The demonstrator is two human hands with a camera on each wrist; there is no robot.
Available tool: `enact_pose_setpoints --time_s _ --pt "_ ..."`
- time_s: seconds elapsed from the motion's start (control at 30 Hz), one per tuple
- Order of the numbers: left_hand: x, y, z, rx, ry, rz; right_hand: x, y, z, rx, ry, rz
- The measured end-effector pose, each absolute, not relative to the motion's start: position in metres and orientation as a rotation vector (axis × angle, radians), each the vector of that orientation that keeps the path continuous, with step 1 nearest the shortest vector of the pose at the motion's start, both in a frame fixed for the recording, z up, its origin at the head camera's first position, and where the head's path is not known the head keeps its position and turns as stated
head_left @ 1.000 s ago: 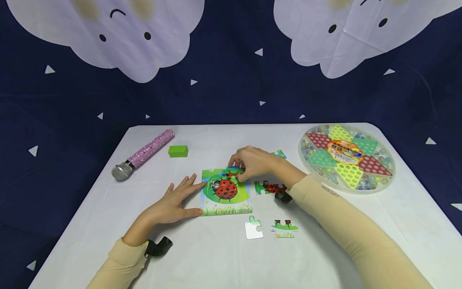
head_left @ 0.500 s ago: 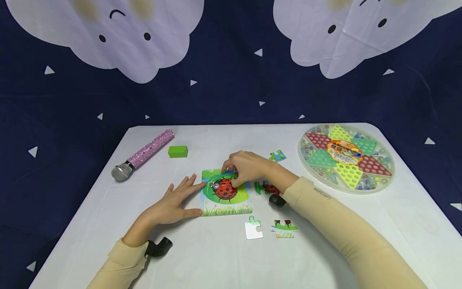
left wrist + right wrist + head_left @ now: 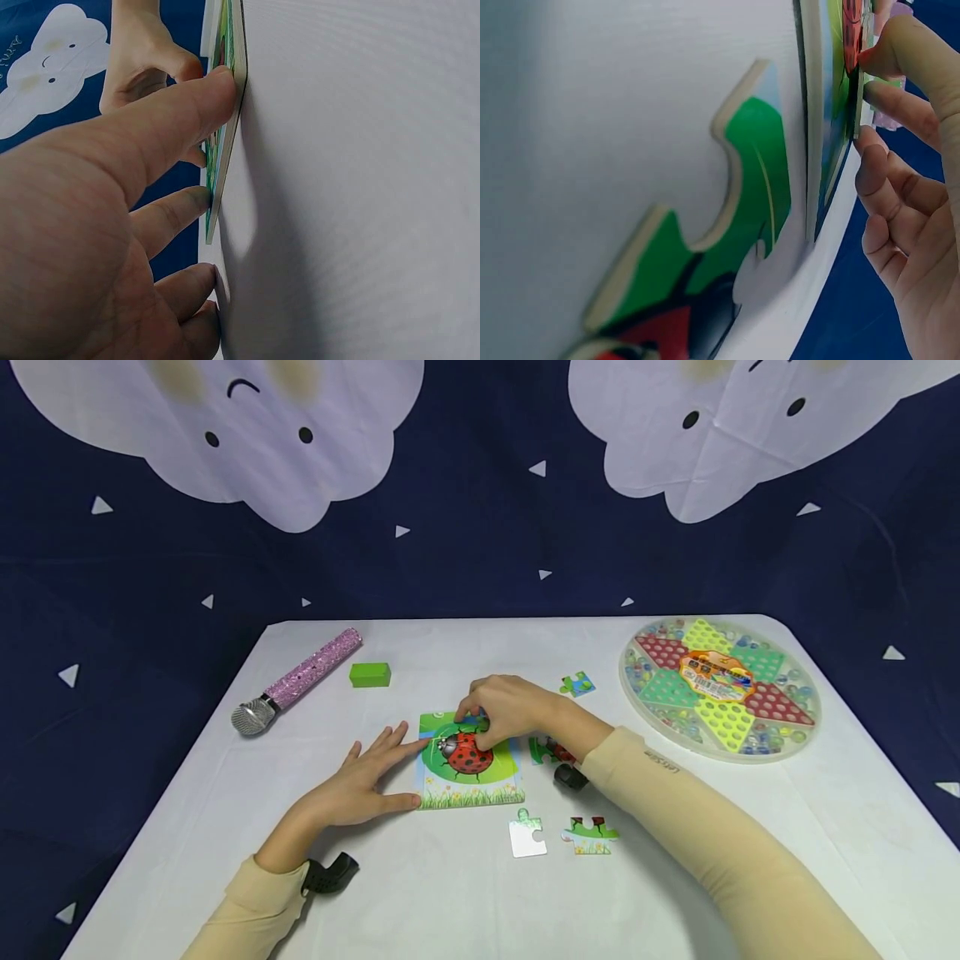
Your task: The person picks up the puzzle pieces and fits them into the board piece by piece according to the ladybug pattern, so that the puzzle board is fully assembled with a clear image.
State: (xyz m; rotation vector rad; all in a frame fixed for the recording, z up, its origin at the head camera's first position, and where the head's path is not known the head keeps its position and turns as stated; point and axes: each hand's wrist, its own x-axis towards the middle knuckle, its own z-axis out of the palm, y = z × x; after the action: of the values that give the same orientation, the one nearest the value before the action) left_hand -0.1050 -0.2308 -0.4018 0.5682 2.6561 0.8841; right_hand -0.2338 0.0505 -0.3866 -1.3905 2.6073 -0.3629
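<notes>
A square ladybug puzzle board (image 3: 468,781) lies on the white table. My left hand (image 3: 360,785) is spread at its left side, with thumb and index finger touching the board's edge; in the left wrist view the thumb (image 3: 187,105) rests against that edge. Over the upper part of the board, my right hand (image 3: 510,706) pinches a puzzle piece (image 3: 858,105) between thumb and fingers, low against the board's surface. The hand covers most of this piece in the head view. Just right of the board, a green and red puzzle piece (image 3: 542,750) is partly behind the right wrist.
A face-down piece (image 3: 527,839) and a grass-printed piece (image 3: 591,839) lie in front. A blue-green piece (image 3: 577,684) lies behind the right arm. Farther out are a pink glitter microphone (image 3: 300,681), a green block (image 3: 370,675) and a round marble board game (image 3: 720,689).
My right hand has moved left and slightly nearer over the board with its piece, uncovering the blue-green piece behind the arm. The left hand stays in place.
</notes>
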Motion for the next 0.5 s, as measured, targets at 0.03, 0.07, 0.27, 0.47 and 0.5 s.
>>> enact_pose_setpoints --time_s 0.03,0.07,0.27,0.47,0.5 --pt "-0.105 -0.231 -0.402 0.572 2.655 0.89 -0.234 0.05 -0.387 -1.39 2.609 -0.358" --pt "-0.106 -0.232 -0.403 0.577 2.654 0.898 -0.234 0.05 -0.387 -1.389 2.61 -0.353" --pt "-0.108 -0.238 -0.417 0.645 2.664 0.964 -0.234 0.05 -0.387 -1.38 2.609 -0.349" --pt "-0.109 -0.238 -0.419 0.647 2.669 0.973 -0.234 0.05 -0.387 -1.376 2.607 -0.348" --pt "-0.108 -0.237 -0.415 0.64 2.662 0.976 -0.234 0.05 -0.386 -1.375 2.607 -0.344"
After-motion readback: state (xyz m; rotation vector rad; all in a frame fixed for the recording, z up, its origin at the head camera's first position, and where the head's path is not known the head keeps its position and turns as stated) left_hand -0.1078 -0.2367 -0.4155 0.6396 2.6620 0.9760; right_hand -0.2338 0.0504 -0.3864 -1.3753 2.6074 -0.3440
